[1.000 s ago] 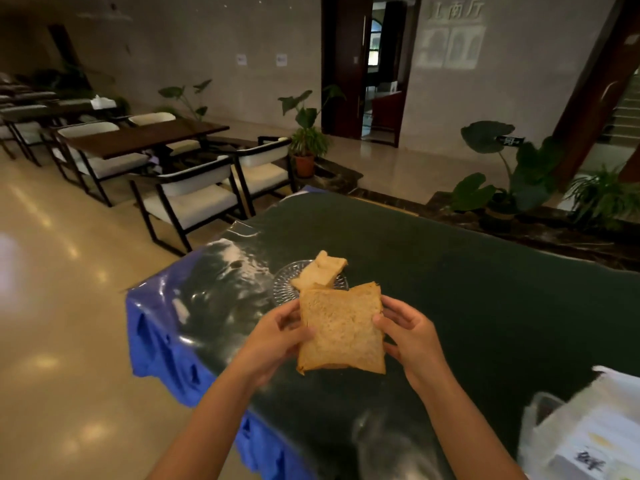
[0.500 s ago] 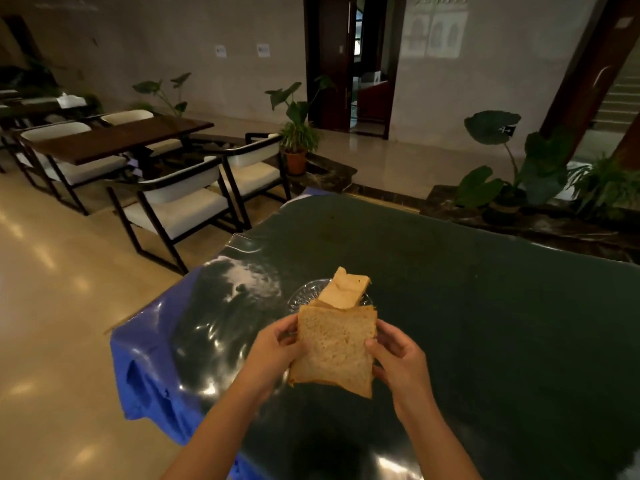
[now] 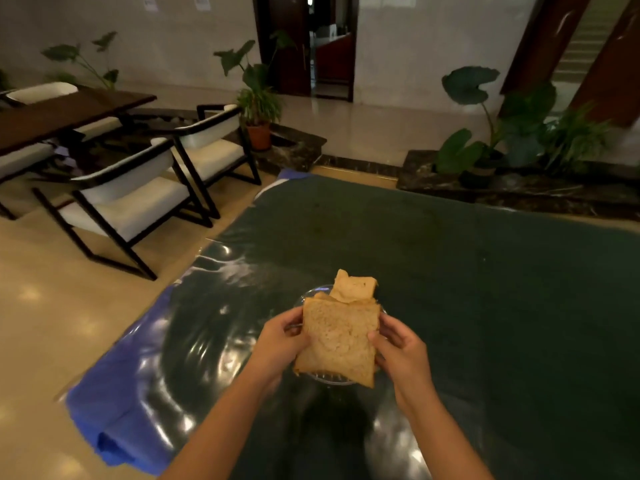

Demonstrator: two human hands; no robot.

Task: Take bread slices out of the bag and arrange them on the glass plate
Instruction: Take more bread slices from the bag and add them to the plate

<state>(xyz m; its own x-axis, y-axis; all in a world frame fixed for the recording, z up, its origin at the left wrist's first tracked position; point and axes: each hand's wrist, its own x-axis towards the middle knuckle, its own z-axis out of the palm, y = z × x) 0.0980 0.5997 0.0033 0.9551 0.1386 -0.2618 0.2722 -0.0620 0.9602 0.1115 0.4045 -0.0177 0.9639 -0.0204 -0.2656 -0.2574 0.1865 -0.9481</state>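
Observation:
I hold a brown bread slice (image 3: 337,341) by its two side edges, my left hand (image 3: 280,341) on the left edge and my right hand (image 3: 398,348) on the right. The slice hangs just over the glass plate (image 3: 329,378), hiding most of it; only bits of the rim show. Another bread slice (image 3: 355,289) lies on the plate's far side, tilted up. The bread bag is out of view.
The plate sits on a dark green table (image 3: 485,289) under shiny clear plastic, with a blue cover (image 3: 114,420) hanging at its left edge. White chairs (image 3: 138,202) and a dark table (image 3: 62,112) stand to the left; potted plants (image 3: 258,98) lie beyond.
Both hands carried the slice forward until it hangs over the plate. The view turned left and the white bag at the right dropped out of sight.

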